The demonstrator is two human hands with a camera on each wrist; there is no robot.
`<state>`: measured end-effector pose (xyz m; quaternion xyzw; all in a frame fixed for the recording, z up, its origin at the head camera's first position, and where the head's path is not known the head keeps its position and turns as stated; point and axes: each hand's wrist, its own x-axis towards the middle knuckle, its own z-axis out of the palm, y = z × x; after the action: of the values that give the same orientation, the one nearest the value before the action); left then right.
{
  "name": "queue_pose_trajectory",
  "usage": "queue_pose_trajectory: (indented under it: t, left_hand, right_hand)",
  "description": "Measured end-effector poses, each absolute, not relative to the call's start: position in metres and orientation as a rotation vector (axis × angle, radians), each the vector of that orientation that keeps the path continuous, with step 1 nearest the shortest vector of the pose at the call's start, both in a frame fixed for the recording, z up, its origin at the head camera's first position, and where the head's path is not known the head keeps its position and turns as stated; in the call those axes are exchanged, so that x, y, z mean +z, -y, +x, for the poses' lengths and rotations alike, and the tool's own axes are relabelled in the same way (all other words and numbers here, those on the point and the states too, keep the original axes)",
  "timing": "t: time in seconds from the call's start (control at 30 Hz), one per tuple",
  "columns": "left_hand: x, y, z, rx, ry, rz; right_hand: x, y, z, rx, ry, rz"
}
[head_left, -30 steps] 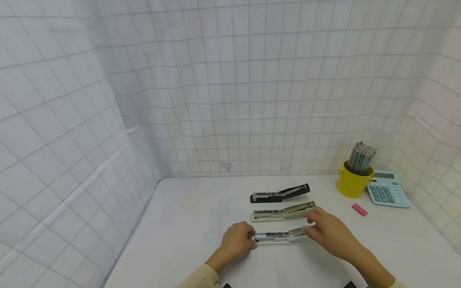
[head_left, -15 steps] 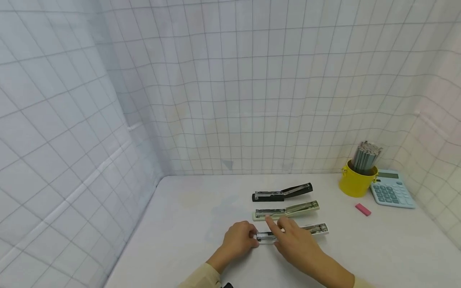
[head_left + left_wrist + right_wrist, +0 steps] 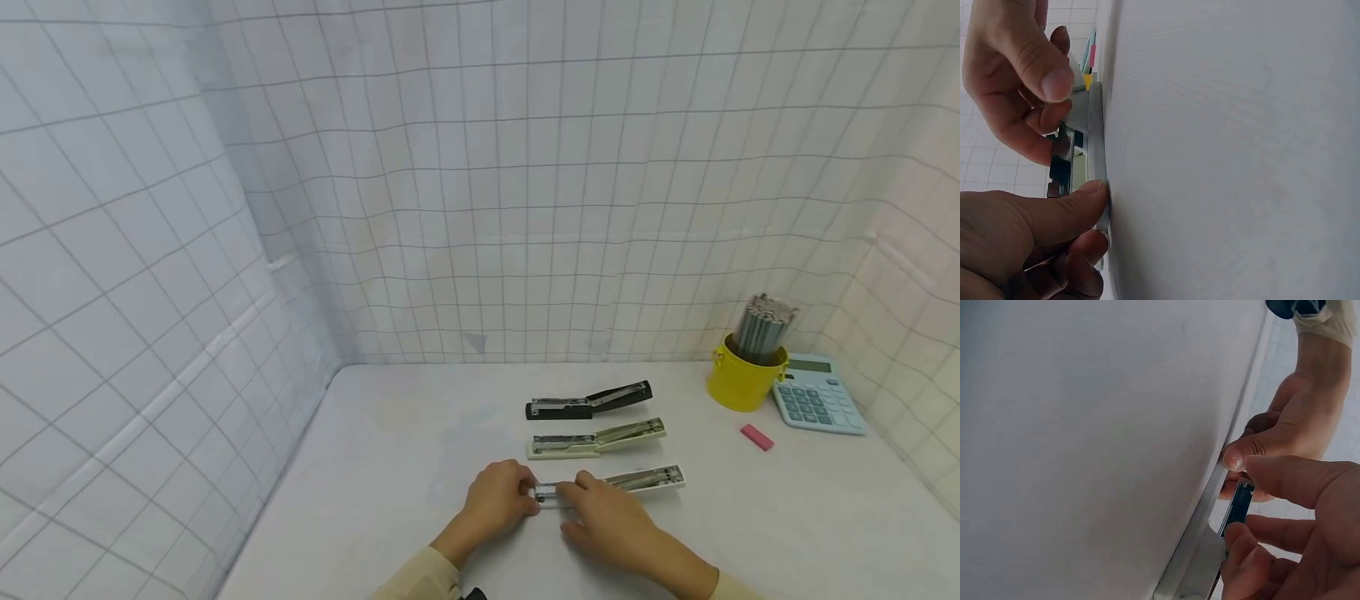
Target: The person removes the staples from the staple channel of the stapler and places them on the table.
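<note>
A white stapler [image 3: 647,479] lies folded out flat in front of me, its metal magazine toward the left. The thumb and fingers of my left hand [image 3: 492,497] pinch the left end of its base [image 3: 1096,162]. My right hand [image 3: 609,518] is over the middle, with curled fingers around the magazine [image 3: 1239,505] and the thumb apart from the base. Those fingers hide part of the magazine in the head view. Just behind it lies a pale green stapler [image 3: 564,449], and farther back a black stapler [image 3: 561,409], both folded out too.
At the back right stands a yellow bucket [image 3: 738,383] holding several pencils [image 3: 762,329]. A light blue calculator [image 3: 817,402] lies beside it, with a pink eraser [image 3: 757,437] in front. Grid-patterned white curtains [image 3: 495,183] close in the white table [image 3: 390,433].
My right hand has moved left from the white stapler's raised right arm to its magazine, and its pointing index finger has come down. The left hand keeps its grip.
</note>
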<state>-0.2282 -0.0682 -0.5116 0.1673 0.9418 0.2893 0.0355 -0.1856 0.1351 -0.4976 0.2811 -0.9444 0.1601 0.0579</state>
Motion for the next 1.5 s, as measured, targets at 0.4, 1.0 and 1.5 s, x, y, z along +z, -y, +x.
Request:
queue_pose_trajectory:
  t: [0.4, 1.0, 1.5]
  left_hand:
    - [-0.513, 0.067, -0.229, 0.899, -2.878, 0.499]
    - [-0.509, 0.066, -0.227, 0.897, -2.904, 0.485]
    - [-0.513, 0.068, -0.229, 0.905, -2.895, 0.503]
  right_hand:
    - [-0.487, -0.136, -0.205, 2.064, 2.93, 0.488]
    - [-0.494, -0.145, -0.207, 2.708, 2.544, 0.169]
    - [-0.501, -0.13, -0.212, 2.368, 2.598, 0.188]
